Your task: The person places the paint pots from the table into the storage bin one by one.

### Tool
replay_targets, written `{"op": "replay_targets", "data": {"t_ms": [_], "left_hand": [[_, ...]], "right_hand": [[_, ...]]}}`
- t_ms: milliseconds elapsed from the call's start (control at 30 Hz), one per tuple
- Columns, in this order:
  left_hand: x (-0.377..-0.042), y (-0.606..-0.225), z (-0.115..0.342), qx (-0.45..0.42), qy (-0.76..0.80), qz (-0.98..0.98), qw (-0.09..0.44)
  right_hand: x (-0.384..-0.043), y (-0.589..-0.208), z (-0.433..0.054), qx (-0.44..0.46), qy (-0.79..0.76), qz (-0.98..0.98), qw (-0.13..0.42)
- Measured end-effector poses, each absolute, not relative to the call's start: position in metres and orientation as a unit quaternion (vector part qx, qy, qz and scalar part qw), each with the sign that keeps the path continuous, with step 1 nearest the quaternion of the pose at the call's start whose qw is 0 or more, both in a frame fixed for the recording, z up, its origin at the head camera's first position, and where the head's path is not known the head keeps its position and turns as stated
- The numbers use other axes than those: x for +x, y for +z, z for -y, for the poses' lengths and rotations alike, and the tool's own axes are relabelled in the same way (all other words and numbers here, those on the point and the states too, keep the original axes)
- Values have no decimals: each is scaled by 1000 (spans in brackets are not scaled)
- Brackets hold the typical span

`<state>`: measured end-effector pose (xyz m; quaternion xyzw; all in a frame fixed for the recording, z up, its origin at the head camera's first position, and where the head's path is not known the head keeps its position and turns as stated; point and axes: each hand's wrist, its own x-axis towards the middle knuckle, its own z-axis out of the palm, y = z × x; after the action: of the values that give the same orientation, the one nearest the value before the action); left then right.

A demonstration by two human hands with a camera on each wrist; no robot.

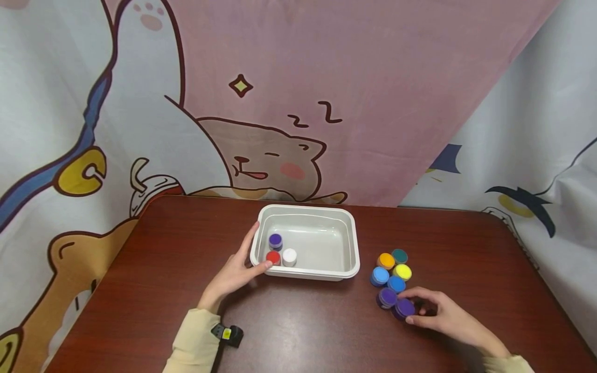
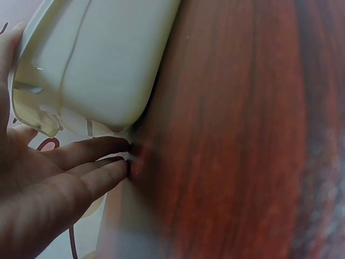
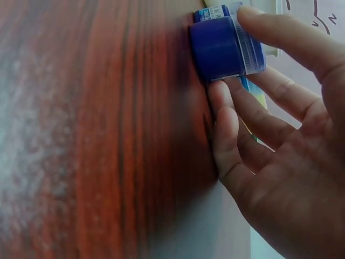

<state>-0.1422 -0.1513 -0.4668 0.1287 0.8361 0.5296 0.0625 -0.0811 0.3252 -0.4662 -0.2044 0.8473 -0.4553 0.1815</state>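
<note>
The right hand (image 1: 440,313) pinches a purple jar (image 1: 404,308) between thumb and fingers at the table's (image 1: 308,331) right side; whether its base clears the wood is hard to tell. Another purple jar (image 1: 386,297) sits just beside it, and past that cluster two blue jars, a yellow jar (image 1: 402,272), an orange jar (image 1: 386,260) and a green jar (image 1: 399,256), the last partly hidden by its neighbours. The right wrist view shows mostly the gripped jar, which covers most of the others. The left hand (image 1: 235,272) lies with extended fingers against the tray (image 1: 322,248), its thumb reaching over the near rim and covering part of a red jar (image 1: 273,257). A white jar (image 1: 289,257) and a third purple jar (image 1: 275,241) stand inside near it. The left wrist view hides the tray's contents behind its wall. Both sleeves are cut off below.
</note>
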Motion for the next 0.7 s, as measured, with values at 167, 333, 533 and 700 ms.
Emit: {"op": "replay_targets", "data": {"t_ms": [167, 333, 533, 700], "left_hand": [[-142, -467, 151, 129, 529, -837, 63], [-142, -467, 151, 130, 530, -836, 63], [-142, -467, 151, 128, 529, -836, 63], [-142, -468, 151, 125, 530, -836, 66]], "right_hand": [[-82, -466, -324, -213, -459, -845, 174], [-83, -463, -327, -210, -460, -847, 166], [-85, -453, -330, -207, -454, -854, 146], [-87, -443, -331, -205, -452, -859, 128]]}}
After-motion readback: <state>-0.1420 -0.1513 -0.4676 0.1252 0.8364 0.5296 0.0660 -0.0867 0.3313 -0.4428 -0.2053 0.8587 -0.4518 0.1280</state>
